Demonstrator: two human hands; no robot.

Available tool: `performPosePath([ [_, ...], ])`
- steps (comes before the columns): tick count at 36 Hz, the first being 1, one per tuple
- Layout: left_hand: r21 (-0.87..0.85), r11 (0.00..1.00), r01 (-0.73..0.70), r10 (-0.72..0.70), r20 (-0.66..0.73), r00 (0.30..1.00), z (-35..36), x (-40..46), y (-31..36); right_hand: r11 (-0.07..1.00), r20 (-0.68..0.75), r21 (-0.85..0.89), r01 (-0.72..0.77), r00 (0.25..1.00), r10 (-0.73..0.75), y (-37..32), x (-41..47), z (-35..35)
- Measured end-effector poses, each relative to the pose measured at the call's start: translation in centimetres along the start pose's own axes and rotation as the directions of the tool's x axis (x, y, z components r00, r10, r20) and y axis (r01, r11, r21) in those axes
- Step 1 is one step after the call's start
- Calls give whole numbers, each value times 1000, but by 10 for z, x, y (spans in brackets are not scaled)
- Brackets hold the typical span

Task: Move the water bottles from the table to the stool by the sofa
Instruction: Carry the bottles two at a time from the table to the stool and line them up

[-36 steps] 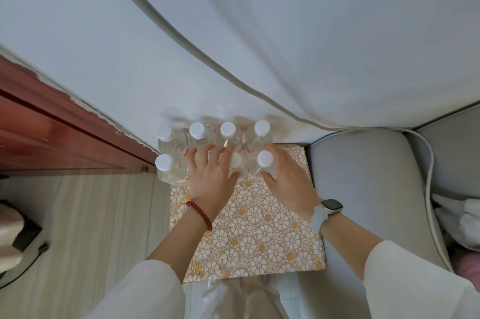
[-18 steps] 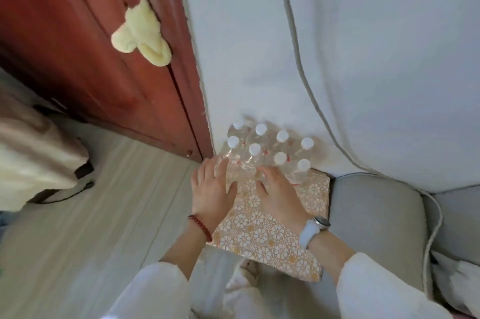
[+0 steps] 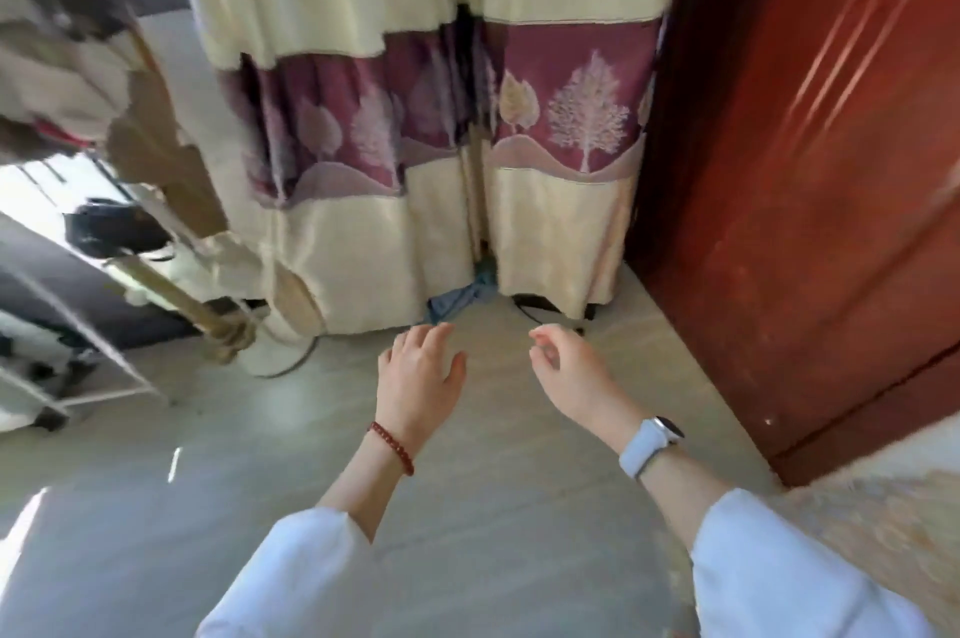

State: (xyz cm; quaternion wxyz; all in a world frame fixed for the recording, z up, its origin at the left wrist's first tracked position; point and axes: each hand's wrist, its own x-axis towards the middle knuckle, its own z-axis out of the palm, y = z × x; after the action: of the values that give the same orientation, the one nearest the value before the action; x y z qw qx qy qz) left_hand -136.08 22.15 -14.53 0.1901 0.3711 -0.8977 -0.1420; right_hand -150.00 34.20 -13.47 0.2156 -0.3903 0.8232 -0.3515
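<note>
No legible text or labels.

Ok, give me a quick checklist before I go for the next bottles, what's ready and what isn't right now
1. Left hand free: ok, fingers relaxed, holding nothing.
2. Right hand free: ok, fingers loosely curled, nothing in them.
3. Bottles in view: not ok, none show in this view.
4. Table in view: not ok, only the curtain, the red wooden door and the floor show ahead.
5. Path ahead: cannot tell; a blue cloth lies at the curtain's foot and a fan base stands on the floor to the left.
6. Bottles left to move: cannot tell from here.
</note>
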Motion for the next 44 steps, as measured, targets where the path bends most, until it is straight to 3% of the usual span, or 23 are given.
performPosePath([
  [3, 34, 982, 186, -181, -110, 977, -59, -24, -99, 990, 136, -27, 140, 981, -135, -80, 18, 75],
  [7, 50, 890, 454, -424, -277, 862, -128, -71, -206, 949, 338, -18, 314, 895, -290, -180, 29, 173],
  [12, 40, 707, 706, -638, -393, 662, -190, -132, -314, 843, 563, -7, 537, 699, -441, -288, 30, 288],
  [16, 43, 556, 830, -734, -443, 514, -228, -172, -389, 755, 657, 61, 653, 543, -523, -363, 31, 378],
  [24, -52, 330, 943, -792, -559, 246, -344, -189, -547, 607, 728, 242, 757, 272, -629, -526, 45, 538],
  [27, -82, 285, 955, -786, -590, 184, -388, -193, -592, 548, 736, 295, 783, 179, -653, -587, 40, 589],
  [33, -204, 140, 969, -787, -616, -16, -447, -239, -665, 436, 729, 444, 783, -33, -683, -679, -2, 683],
  [39, -284, 11, 959, -775, -608, -171, -488, -318, -753, 380, 719, 521, 765, -153, -678, -746, -57, 793],
  [44, -348, 18, 937, -741, -634, -221, -541, -390, -844, 348, 708, 550, 759, -203, -676, -823, -113, 892],
])
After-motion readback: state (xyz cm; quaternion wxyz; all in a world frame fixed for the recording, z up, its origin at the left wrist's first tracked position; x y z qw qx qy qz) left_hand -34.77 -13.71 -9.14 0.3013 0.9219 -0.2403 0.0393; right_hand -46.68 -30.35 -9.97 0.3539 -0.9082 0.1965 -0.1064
